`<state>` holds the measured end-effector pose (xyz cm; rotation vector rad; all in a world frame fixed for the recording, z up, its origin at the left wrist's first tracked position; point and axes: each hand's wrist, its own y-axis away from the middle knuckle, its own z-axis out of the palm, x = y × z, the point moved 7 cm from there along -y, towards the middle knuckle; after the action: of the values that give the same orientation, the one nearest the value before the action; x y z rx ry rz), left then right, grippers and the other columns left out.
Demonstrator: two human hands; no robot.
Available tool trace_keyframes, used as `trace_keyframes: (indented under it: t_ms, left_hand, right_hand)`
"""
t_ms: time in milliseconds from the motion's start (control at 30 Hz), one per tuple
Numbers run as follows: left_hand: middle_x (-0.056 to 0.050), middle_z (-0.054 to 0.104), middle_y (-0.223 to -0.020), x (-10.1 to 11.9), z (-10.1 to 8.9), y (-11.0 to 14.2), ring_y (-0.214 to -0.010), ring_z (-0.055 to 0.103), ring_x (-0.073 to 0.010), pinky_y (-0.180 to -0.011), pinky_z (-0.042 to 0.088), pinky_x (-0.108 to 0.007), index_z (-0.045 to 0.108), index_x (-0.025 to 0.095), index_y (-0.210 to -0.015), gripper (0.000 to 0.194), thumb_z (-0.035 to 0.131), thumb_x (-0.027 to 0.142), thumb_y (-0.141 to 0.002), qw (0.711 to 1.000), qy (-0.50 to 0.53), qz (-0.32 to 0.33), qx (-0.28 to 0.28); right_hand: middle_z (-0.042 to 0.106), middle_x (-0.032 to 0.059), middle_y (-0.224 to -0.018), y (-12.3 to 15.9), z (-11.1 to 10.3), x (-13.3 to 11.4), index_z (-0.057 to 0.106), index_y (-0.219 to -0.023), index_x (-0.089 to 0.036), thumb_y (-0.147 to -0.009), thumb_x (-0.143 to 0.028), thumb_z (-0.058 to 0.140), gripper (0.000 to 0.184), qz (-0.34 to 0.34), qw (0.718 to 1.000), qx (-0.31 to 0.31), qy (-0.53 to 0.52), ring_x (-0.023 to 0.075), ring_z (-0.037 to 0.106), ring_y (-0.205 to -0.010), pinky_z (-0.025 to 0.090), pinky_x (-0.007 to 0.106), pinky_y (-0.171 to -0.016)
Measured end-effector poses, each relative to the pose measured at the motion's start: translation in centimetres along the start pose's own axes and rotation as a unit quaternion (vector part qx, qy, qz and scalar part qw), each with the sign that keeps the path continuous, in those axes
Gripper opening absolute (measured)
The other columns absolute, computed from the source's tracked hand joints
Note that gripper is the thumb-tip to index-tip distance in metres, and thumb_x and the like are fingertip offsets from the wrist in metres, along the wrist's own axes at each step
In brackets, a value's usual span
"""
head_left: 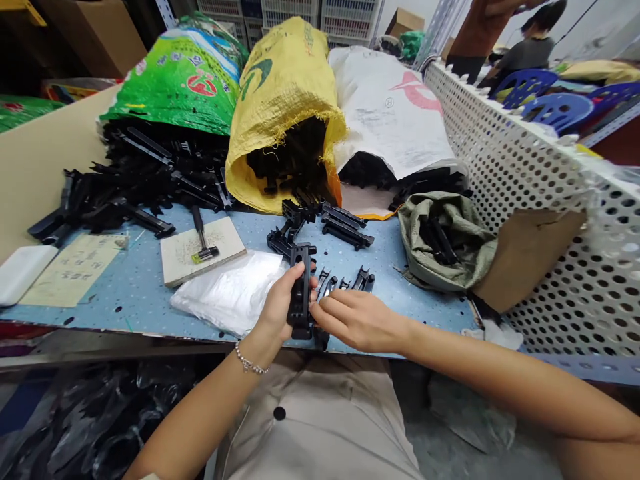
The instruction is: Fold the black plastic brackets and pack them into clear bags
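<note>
My left hand [274, 308] is wrapped round a long black plastic part [301, 290], held upright just above the bench's front edge. The part has slots and holes along its face. Beside it, my right hand [357, 321] has its fingers pinched together against the part's right side; what they grip is hidden. Several small black clip-like pieces [364, 279] lie just beyond my right fingers. Behind the held part are more black plastic parts [347, 225], some lying side by side. A clear plastic bag [233, 290] is left of my left hand.
A hammer [201, 235] lies on a pale block [225, 241]. Black parts spill from green [175, 80], yellow [285, 80] and white [380, 100] sacks at the back. An olive cloth bag [470, 247] stands by the perforated right wall [540, 180]. Two people are farther off.
</note>
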<state>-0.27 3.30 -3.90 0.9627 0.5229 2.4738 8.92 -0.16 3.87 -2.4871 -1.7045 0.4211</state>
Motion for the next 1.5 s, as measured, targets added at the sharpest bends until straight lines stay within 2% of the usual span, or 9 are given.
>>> trace_keyframes:
  t_ms: [133, 333, 633, 767, 867, 1033, 1167, 1300, 1500]
  left_hand:
    - [0.002, 0.058, -0.066, -1.0, 0.5, 0.2, -0.041, 0.049, -0.0081, -0.036, 0.039, -0.021, 0.059, 0.014, -0.102, 0.040, 0.064, 0.044, -0.075, 0.999, 0.013, -0.044, -0.003]
    - [0.003, 0.060, -0.069, 1.4, 0.2, 0.8, -0.048, 0.052, -0.0063, -0.045, 0.042, -0.018, 0.058, 0.017, -0.104, 0.042, 0.070, 0.041, -0.072, 0.991, -0.021, 0.130, 0.038]
    - [0.003, 0.059, -0.068, 0.5, 0.5, 0.6, -0.045, 0.050, -0.0066, -0.040, 0.039, -0.018, 0.059, 0.016, -0.103, 0.042, 0.066, 0.045, -0.074, 0.998, 0.001, 0.056, 0.009]
    - [0.002, 0.058, -0.067, 1.1, 0.0, 0.6, -0.048, 0.050, -0.0084, -0.044, 0.040, -0.020, 0.056, 0.017, -0.105, 0.047, 0.065, 0.051, -0.074, 0.984, -0.089, 0.150, 0.043]
    - [-0.001, 0.062, -0.079, 3.0, -1.2, -0.1, -0.067, 0.060, -0.0153, -0.062, 0.048, -0.026, 0.053, 0.020, -0.109, 0.049, 0.065, 0.051, -0.074, 0.936, -0.270, 0.213, 0.077]
    - [-0.016, 0.058, -0.121, 5.0, -3.6, -1.3, -0.112, 0.056, -0.0336, -0.096, 0.039, -0.044, 0.053, 0.019, -0.115, 0.053, 0.071, 0.038, -0.070, 0.751, -0.599, 0.250, 0.120]
    - [-0.018, 0.063, -0.109, 1.6, -5.1, -2.6, -0.107, 0.059, -0.0350, -0.094, 0.040, -0.047, 0.054, 0.018, -0.111, 0.036, 0.056, 0.040, -0.082, 0.756, -0.612, 0.205, 0.109]
    - [-0.019, 0.054, -0.125, -1.0, -5.4, -3.2, -0.124, 0.046, -0.0312, -0.105, 0.032, -0.048, 0.050, 0.015, -0.119, 0.037, 0.043, 0.035, -0.088, 0.758, -0.579, 0.261, 0.148]
    - [-0.022, 0.044, -0.136, -2.1, -5.4, -3.5, -0.133, 0.035, -0.0311, -0.111, 0.025, -0.051, 0.042, 0.011, -0.132, 0.048, 0.036, 0.036, -0.091, 0.757, -0.553, 0.299, 0.179]
  right_hand:
    - [0.061, 0.0086, -0.081, -0.3, 0.1, 0.3, 0.061, -0.101, -0.015, -0.099, -0.027, 0.034, 0.029, 0.004, 0.998, -0.013, -0.055, 0.0173, 0.057, -0.075, 0.044, 0.029, -0.064]
    - [0.055, -0.0016, -0.059, 0.0, 3.3, 1.9, 0.057, -0.086, -0.016, -0.102, -0.041, 0.016, 0.050, 0.224, 0.923, -0.055, -0.308, 0.0106, 0.052, -0.049, 0.042, 0.023, -0.050]
    - [0.061, 0.0066, -0.079, -0.7, 0.4, 0.6, 0.058, -0.095, -0.017, -0.100, -0.034, 0.033, 0.031, 0.049, 0.996, 0.013, -0.078, 0.0166, 0.057, -0.074, 0.044, 0.028, -0.063]
    - [0.055, -0.0003, -0.063, 0.5, 4.3, 2.4, 0.054, -0.081, -0.018, -0.099, -0.050, 0.024, 0.048, 0.272, 0.892, 0.016, -0.360, 0.0107, 0.052, -0.053, 0.042, 0.022, -0.050]
    - [0.057, -0.0007, -0.065, 2.1, 6.3, 3.1, 0.054, -0.085, -0.017, -0.098, -0.052, 0.025, 0.048, 0.339, 0.814, -0.026, -0.470, 0.0103, 0.054, -0.052, 0.043, 0.021, -0.048]
    - [0.062, 0.0109, -0.098, 8.0, 4.3, 8.0, 0.057, -0.110, -0.017, -0.093, -0.038, 0.046, 0.029, 0.474, 0.877, 0.025, -0.075, 0.0213, 0.061, -0.083, 0.047, 0.031, -0.068]
    - [0.058, 0.0152, -0.109, 10.3, 5.5, 9.4, 0.052, -0.122, -0.014, -0.095, -0.029, 0.043, 0.032, 0.473, 0.880, -0.010, 0.024, 0.0230, 0.061, -0.088, 0.047, 0.032, -0.069]
    - [0.060, 0.0136, -0.098, 7.7, 5.5, 10.4, 0.062, -0.101, -0.017, -0.094, -0.029, 0.045, 0.022, 0.450, 0.891, -0.033, 0.054, 0.0257, 0.059, -0.089, 0.047, 0.035, -0.072]
    - [0.061, 0.0167, -0.109, -4.3, 6.9, 12.6, 0.059, -0.112, -0.017, -0.094, -0.039, 0.044, 0.032, 0.400, 0.914, -0.025, -0.060, 0.0316, 0.051, -0.110, 0.043, 0.043, -0.088]
